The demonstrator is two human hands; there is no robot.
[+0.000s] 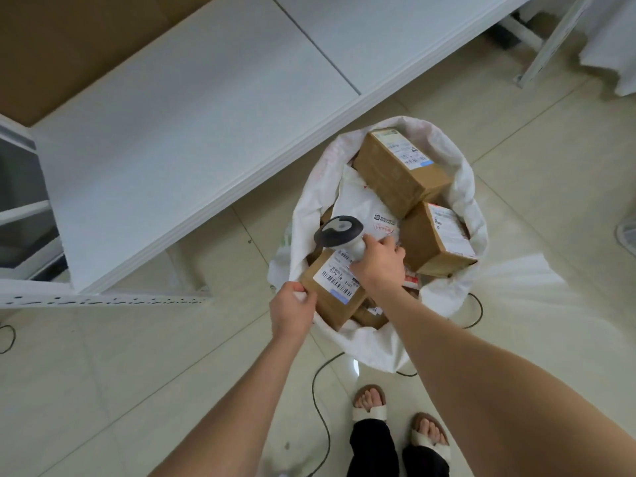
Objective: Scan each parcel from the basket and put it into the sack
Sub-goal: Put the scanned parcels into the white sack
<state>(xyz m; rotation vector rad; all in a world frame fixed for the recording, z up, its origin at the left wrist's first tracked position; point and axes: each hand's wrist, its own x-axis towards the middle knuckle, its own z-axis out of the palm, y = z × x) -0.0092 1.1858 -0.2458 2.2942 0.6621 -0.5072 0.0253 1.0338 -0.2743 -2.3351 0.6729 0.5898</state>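
The person stands over the open white sack [461, 187] on the floor, and the parcel in hand, a brown cardboard box [330, 297] with a barcode label [339, 277] facing up, sits at the near left part of the sack's mouth, just inside the rim. The left hand [292, 309] has its grip closed on the box's near left corner, at the sack's edge. The right hand [378, 263] has its grip wrapped around the handle of a grey and white scanner [339, 232], whose head hangs directly above the far end of the label. The box's long axis runs from near right to far left, tilted, with the label along it. The left hand is the nearer one to the box and alone carries it; the right is taken up by the scanner. Two other brown boxes [399, 170] and a white mailer bag [364, 204] already lie deeper in the sack to the far right, so the free room for this box appears to be directly beneath it.
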